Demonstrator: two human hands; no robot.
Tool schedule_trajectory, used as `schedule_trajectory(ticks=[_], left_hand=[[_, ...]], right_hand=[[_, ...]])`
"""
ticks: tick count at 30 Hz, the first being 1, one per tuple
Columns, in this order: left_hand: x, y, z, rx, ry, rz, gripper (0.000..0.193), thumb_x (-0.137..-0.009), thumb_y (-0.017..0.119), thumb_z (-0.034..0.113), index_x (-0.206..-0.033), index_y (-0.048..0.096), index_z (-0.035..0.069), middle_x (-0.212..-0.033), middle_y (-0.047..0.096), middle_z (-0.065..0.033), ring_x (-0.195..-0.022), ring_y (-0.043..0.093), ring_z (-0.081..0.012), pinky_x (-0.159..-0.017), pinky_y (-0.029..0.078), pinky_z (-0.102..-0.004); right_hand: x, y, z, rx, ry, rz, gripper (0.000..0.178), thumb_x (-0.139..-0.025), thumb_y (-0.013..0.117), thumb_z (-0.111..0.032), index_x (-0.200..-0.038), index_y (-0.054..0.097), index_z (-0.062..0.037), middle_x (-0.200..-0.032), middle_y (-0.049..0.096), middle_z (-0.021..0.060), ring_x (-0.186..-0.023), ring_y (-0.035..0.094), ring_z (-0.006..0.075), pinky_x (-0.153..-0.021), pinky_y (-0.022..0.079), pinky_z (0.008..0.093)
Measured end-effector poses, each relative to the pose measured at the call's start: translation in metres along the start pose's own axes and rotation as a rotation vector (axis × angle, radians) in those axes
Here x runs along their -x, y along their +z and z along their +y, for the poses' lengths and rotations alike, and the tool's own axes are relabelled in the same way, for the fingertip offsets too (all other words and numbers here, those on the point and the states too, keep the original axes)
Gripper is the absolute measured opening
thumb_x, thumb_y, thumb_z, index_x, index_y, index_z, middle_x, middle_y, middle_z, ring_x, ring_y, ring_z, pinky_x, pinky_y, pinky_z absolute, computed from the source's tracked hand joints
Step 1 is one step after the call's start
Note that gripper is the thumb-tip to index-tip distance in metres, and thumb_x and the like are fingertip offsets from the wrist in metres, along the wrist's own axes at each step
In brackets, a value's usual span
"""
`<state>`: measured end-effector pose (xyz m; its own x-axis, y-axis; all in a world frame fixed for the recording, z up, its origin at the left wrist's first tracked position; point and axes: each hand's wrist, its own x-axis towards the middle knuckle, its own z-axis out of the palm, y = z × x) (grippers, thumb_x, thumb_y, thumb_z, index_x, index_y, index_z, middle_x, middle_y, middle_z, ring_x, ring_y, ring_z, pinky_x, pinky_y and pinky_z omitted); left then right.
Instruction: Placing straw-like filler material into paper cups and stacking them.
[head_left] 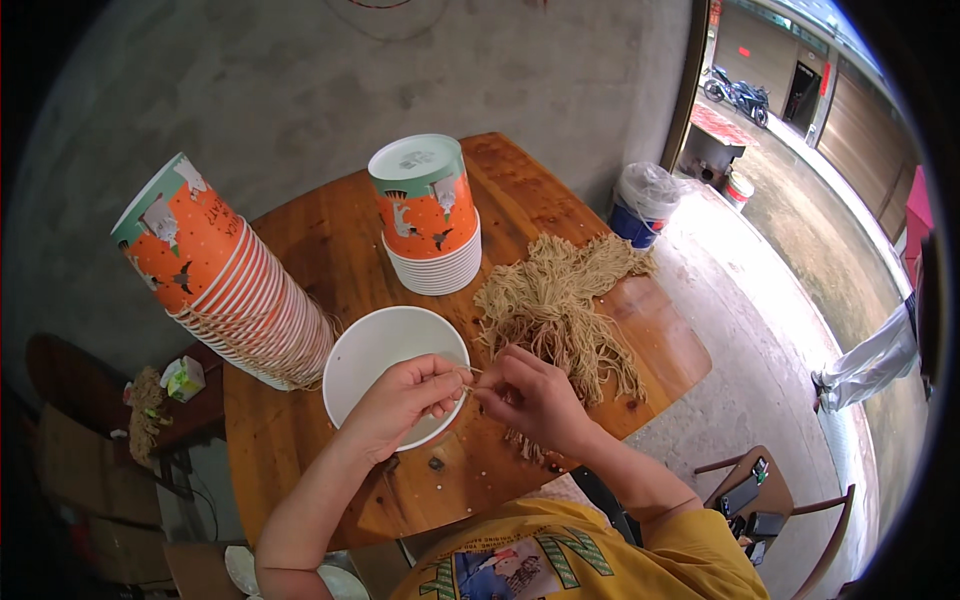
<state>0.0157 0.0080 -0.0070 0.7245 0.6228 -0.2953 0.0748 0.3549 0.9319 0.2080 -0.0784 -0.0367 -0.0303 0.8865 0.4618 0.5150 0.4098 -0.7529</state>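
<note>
Wooden chair, blue bucket (dark motorcycle outside)

Daylight from R; floor there v. bright, wall dim; fisheye bends edges, corners blk.

Wooden table, bucket stacks, white tub, likely twine bundle

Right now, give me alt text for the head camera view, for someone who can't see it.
A person's left hand and right hand pinch a thin strand over an open white bucket. On the wooden table, a heap of tan strands lies to the right, with a tall bucket stack at left and a shorter bucket stack behind.
</note>
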Motion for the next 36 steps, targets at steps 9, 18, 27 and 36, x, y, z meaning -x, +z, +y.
schedule_trajectory(ticks=[9,18,27,36], left_hand=[[-0.001,0.001,-0.001,-0.010,0.003,-0.008,0.020,-0.097,0.059,0.016,-0.109,0.064,0.001,-0.089,0.059,0.0031,-0.076,0.051,-0.0025,-0.067,0.042,-0.0171],[0.001,0.004,0.002,-0.048,0.018,0.032,0.019,-0.098,0.056,0.013,-0.108,0.061,-0.002,-0.089,0.060,-0.0006,-0.075,0.052,-0.0043,-0.066,0.043,-0.0174],[-0.001,0.002,0.002,-0.036,-0.003,0.010,0.019,-0.096,0.059,0.016,-0.108,0.063,0.001,-0.090,0.060,0.0011,-0.076,0.053,-0.0048,-0.066,0.043,-0.0189],[0.003,0.006,0.005,-0.057,-0.009,0.014,0.016,-0.095,0.058,0.011,-0.109,0.060,0.003,-0.093,0.060,-0.0005,-0.077,0.054,-0.0063,-0.066,0.043,-0.0203]], right_hand=[[0.005,0.004,0.011,-0.324,0.217,0.005,0.011,-0.088,0.068,-0.008,-0.092,0.061,-0.0016,-0.085,0.053,0.0025,-0.068,0.054,0.0073,-0.058,0.043,0.0220],[0.004,0.006,0.001,-0.013,0.015,0.059,0.010,-0.087,0.069,-0.006,-0.094,0.063,-0.0027,-0.085,0.055,0.0036,-0.067,0.055,0.0106,-0.057,0.044,0.0234],[0.008,0.018,-0.009,-0.225,0.055,0.057,0.010,-0.084,0.071,-0.003,-0.090,0.063,-0.0045,-0.085,0.055,0.0013,-0.066,0.052,0.0070,-0.056,0.042,0.0228],[0.008,0.024,-0.008,0.127,-0.241,0.155,0.021,-0.079,0.074,-0.004,-0.097,0.068,-0.0116,-0.080,0.058,0.0026,-0.063,0.059,0.0153,-0.053,0.048,0.0291]])
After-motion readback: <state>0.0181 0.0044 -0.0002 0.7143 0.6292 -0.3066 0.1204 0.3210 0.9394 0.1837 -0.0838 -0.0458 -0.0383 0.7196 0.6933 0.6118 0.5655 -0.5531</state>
